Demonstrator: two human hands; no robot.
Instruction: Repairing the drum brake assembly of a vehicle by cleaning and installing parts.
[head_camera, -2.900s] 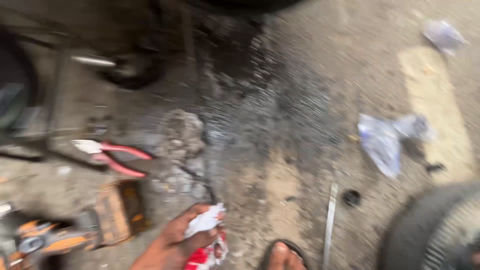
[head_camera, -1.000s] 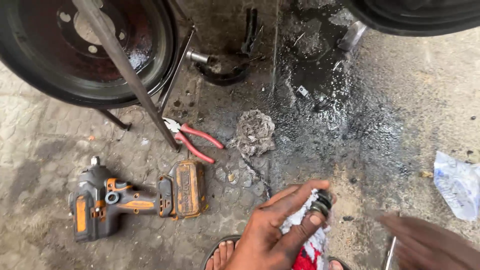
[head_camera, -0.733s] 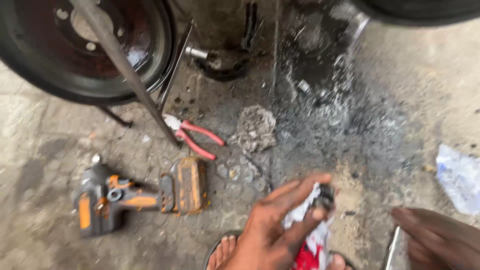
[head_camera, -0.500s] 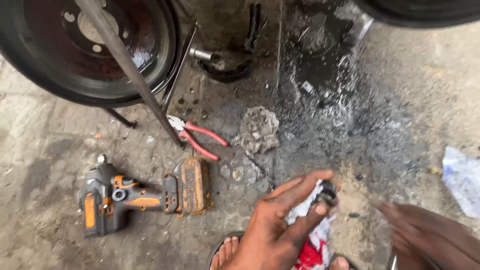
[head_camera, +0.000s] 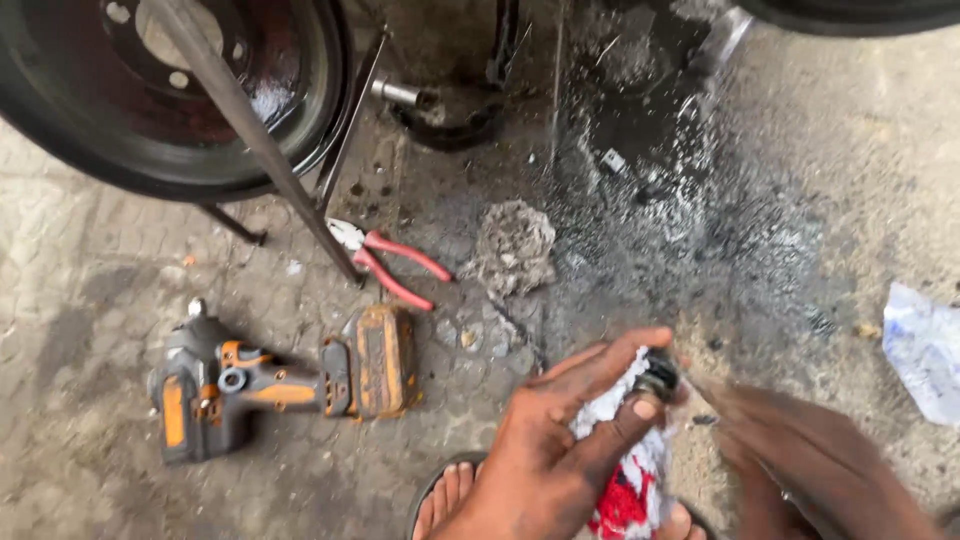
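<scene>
Where oil stains concrete floor (head_camera: 760, 240), impact wrench (head_camera: 280, 385), pliers (head_camera: 390, 265)

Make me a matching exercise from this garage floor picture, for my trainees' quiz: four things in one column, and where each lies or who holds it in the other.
Things:
1. pliers
2. power wrench
3. rag
4. plastic bag

Places:
A. far right edge of the floor
B. in the left hand
C. beside the slanting metal bar
D. on the floor, lower left

Pairs: 1-C, 2-D, 3-B, 4-A
</scene>
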